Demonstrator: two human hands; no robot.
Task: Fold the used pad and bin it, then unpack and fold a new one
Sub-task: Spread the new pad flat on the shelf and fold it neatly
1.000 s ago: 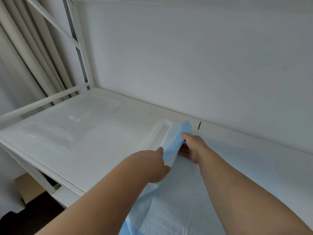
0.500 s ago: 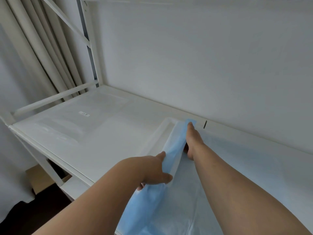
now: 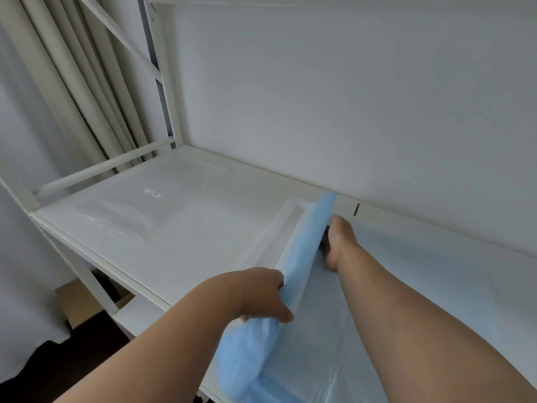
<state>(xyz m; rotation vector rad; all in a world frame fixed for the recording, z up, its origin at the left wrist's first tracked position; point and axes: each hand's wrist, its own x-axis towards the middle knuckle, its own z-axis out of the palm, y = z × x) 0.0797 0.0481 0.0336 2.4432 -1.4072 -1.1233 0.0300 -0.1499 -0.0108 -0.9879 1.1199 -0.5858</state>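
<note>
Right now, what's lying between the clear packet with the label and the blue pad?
In the head view, bare white shelf, then a shallow white tray, separate the packet from the pad.

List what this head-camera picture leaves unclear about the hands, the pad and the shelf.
- Right hand, head view: its fingertips are hidden behind the lifted light-blue disposable pad.
- Pad, head view: near end is cut off by the bottom edge.
- Small white label on the clear plastic packet: print too small to read.
- Left hand: fingers underneath are hidden by the pad fold it grips.
</note>
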